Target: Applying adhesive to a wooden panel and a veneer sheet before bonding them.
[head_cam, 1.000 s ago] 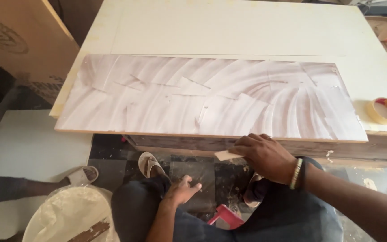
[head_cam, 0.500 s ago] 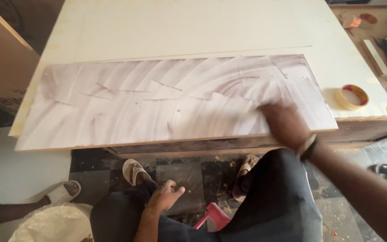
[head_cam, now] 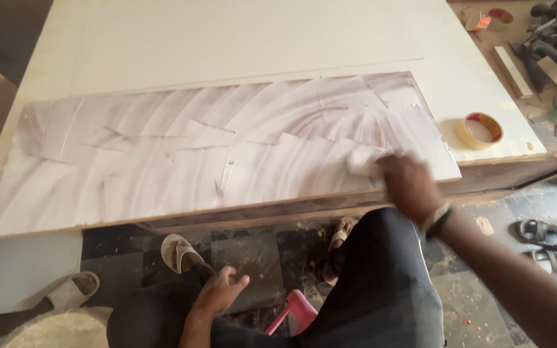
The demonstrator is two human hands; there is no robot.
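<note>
Head cam: right hand (head_cam: 410, 187) gripped a small pale spreader (head_cam: 363, 161) (blurred) on glue-coated board (head_cam: 162, 161); left hand (head_cam: 219, 293) rested loosely open on thigh, holding nothing.

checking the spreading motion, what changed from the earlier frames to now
The right hand moved from the board's near edge up onto the board and now sits over its right end, blurred, with a pale piece at its fingertips; whether it grips that piece is unclear. The left hand stayed resting on the thigh, holding nothing. The white-smeared board and the tape roll kept their places on the table.
</note>
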